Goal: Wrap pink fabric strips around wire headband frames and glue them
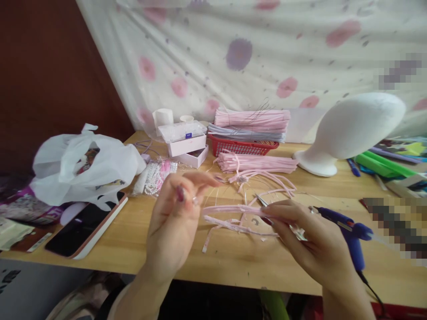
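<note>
My right hand pinches a pink pipe cleaner between thumb and fingers, its length stretching left over the table. Silver scissor blades poke out behind those fingers; whether the hand also holds the scissors, I cannot tell. To the left, my left hand is raised with its fingers apart and partly curled, and nothing shows in it. Below and between the hands are more pink strips. Just beyond lie looped pink pipe cleaners and thin wires.
A blue glue gun lies at right, near a white foam head. Behind are pipe cleaner bundles, a red basket and white boxes. At left are bagged beads, a phone and a plastic bag.
</note>
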A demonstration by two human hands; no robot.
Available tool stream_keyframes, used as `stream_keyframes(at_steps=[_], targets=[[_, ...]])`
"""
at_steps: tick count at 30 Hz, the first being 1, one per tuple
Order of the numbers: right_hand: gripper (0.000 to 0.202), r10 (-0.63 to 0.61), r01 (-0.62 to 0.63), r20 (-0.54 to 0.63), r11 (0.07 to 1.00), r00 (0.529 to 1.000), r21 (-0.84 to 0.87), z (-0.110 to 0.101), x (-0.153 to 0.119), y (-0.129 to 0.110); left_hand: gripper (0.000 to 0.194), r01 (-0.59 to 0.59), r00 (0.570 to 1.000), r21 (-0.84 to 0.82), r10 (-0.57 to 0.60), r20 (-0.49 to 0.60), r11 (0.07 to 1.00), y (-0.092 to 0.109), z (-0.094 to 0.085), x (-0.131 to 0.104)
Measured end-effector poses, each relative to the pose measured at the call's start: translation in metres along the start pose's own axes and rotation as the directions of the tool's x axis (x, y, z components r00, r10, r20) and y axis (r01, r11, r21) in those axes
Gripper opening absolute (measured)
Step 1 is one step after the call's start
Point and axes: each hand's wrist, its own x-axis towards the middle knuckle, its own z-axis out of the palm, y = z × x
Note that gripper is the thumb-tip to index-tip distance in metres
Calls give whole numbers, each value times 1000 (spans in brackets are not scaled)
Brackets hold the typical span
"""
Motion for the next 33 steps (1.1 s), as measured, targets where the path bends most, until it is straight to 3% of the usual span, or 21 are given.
stream_keyframes(at_steps=[2, 4, 5, 7, 9, 10, 12, 13, 15, 17, 18, 19, 21, 24, 26, 29, 33], targets=[[22, -11, 11, 11, 1000, 1000, 0, 0, 2, -4, 28, 130, 972, -33, -121, 202, 991, 6, 12, 7], [22, -9, 9, 22, 1000, 1000, -11, -1, 3, -6, 35, 257, 881, 91, -272, 386, 962, 15, 19, 12], [22, -2, 2, 30, 1000, 1000, -19, -1, 3, -6, 40, 263, 836, 211, -332, 437, 941, 19, 19, 14], [21, 8, -7, 32, 999, 999, -33, -1, 2, -6, 47, 123, 796, 492, -382, 470, 862, 27, 12, 20], [20, 15, -15, 18, 999, 1000, -34, -1, -1, -4, 48, -126, 794, 692, -346, 499, 710, 32, -7, 29], [19, 22, -22, 9, 999, 1000, -26, 0, -2, -2, 47, -222, 794, 761, -339, 504, 610, 34, -19, 34], [17, 50, -50, -6, 999, 999, -1, 1, -3, 1, 38, -327, 845, 842, -266, 464, 429, 37, -47, 47], [16, 70, -70, -12, 997, 997, 13, 2, -4, 3, 32, -310, 896, 891, -213, 391, 331, 40, -62, 53], [14, 113, -112, -31, 993, 993, 37, 4, -3, 8, 30, -188, 982, 961, 13, 189, 204, 49, -89, 63], [12, 144, -141, -51, 989, 988, 53, 6, -1, 12, 34, -135, 990, 974, 75, 123, 183, 62, -109, 67], [11, 149, -146, -58, 988, 987, 60, 6, 0, 14, 30, -82, 991, 978, 123, 59, 190, 68, -116, 67], [10, 152, -148, -64, 987, 986, 65, 7, 2, 16, 23, 58, 973, 958, 198, -117, 280, 73, -122, 66], [9, 153, -148, -69, 986, 986, 75, 7, 7, 17, 14, 110, 953, 928, 229, -200, 355, 78, -127, 62], [11, 170, -164, -61, 982, 984, 88, 8, 12, 18, 13, 208, 951, 735, 42, -306, 646, 72, -124, 57], [11, 177, -171, -60, 981, 982, 92, 9, 13, 18, 20, 250, 955, 639, -77, -286, 727, 59, -114, 54], [12, 186, -179, -60, 978, 981, 104, 11, 11, 20, 39, 247, 961, 540, -134, -240, 804, 35, -93, 50], [12, 190, -185, -45, 977, 981, 109, 12, 8, 23, 43, 272, 960, 406, -218, -174, 873, 13, -64, 41]])
